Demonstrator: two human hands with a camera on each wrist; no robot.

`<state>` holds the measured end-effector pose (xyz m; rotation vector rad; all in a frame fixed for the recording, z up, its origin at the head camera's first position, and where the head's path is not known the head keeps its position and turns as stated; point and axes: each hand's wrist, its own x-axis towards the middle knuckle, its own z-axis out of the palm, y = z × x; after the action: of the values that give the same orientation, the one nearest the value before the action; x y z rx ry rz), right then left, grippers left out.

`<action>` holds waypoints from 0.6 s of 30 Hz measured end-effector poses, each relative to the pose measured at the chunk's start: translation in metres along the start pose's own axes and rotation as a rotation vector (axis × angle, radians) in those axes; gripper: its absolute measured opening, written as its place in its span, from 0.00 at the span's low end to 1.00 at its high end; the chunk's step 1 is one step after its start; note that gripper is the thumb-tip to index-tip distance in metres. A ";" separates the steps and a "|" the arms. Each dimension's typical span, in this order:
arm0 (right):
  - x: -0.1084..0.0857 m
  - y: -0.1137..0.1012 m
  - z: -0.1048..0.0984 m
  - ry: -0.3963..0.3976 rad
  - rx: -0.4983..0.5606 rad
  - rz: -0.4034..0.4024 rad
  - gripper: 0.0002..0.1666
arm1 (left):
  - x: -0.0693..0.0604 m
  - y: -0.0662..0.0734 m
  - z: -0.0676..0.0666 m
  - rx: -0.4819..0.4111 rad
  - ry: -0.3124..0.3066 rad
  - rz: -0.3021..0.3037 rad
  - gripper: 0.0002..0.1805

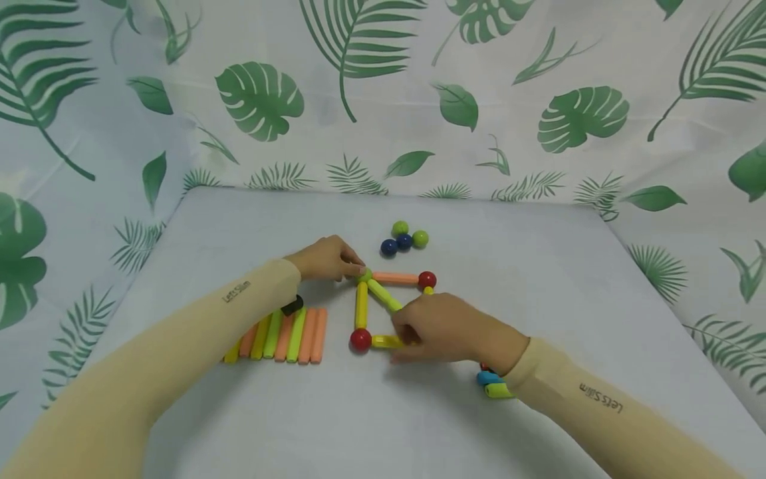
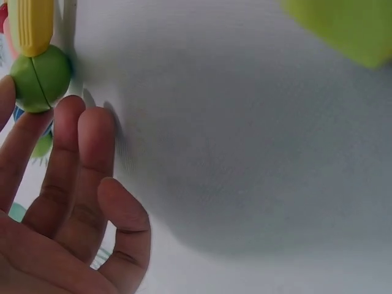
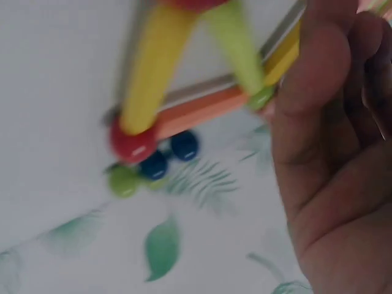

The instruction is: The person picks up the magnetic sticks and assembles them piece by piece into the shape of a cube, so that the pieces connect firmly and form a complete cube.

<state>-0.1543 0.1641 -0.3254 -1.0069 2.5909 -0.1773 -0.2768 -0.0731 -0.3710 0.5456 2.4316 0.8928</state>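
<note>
My left hand (image 1: 328, 258) pinches a green ball (image 2: 41, 79) at the back left corner of a flat frame of building sticks and balls. An orange stick (image 1: 396, 277), a yellow stick (image 1: 362, 306) and a diagonal lime stick (image 1: 384, 295) meet at that ball. Red balls sit at the back right (image 1: 427, 280) and front left (image 1: 361, 340). Over the frame's front right part, my right hand (image 1: 445, 329) has finger and thumb around the front yellow stick (image 1: 385, 341); the contact is partly hidden. Another red ball (image 3: 193, 3) shows at the top of the blurred right wrist view.
A row of orange, yellow and lime sticks (image 1: 310, 336) lies left of the frame, partly under my left forearm. Behind the frame are blue balls (image 1: 389, 247) and green balls (image 1: 421, 238). Blue (image 1: 489, 378) and lime (image 1: 499, 391) sticks show beside my right wrist.
</note>
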 end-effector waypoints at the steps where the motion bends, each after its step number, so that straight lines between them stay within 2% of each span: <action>1: 0.003 -0.009 0.002 0.030 -0.018 -0.066 0.16 | 0.001 -0.001 -0.001 -0.005 0.001 -0.008 0.18; 4: 0.012 -0.033 0.013 0.099 -0.123 -0.242 0.14 | 0.003 -0.003 -0.002 -0.016 0.002 -0.023 0.17; 7: 0.022 -0.053 0.028 0.124 -0.237 -0.341 0.28 | 0.002 -0.005 -0.002 -0.027 0.003 -0.027 0.17; 10: 0.028 -0.065 0.041 0.113 -0.317 -0.361 0.40 | 0.000 -0.005 -0.003 -0.038 -0.003 -0.018 0.18; 13: 0.031 -0.071 0.048 0.092 -0.372 -0.355 0.44 | -0.002 -0.005 -0.003 -0.043 -0.012 -0.004 0.18; 15: 0.031 -0.073 0.049 0.087 -0.362 -0.360 0.42 | -0.003 -0.004 -0.003 -0.045 -0.014 0.000 0.19; 18: 0.031 -0.077 0.048 0.099 -0.314 -0.400 0.33 | -0.005 -0.003 -0.003 -0.034 -0.012 -0.005 0.18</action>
<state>-0.1089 0.0869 -0.3603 -1.6644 2.5228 0.0890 -0.2755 -0.0795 -0.3693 0.5313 2.4018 0.9241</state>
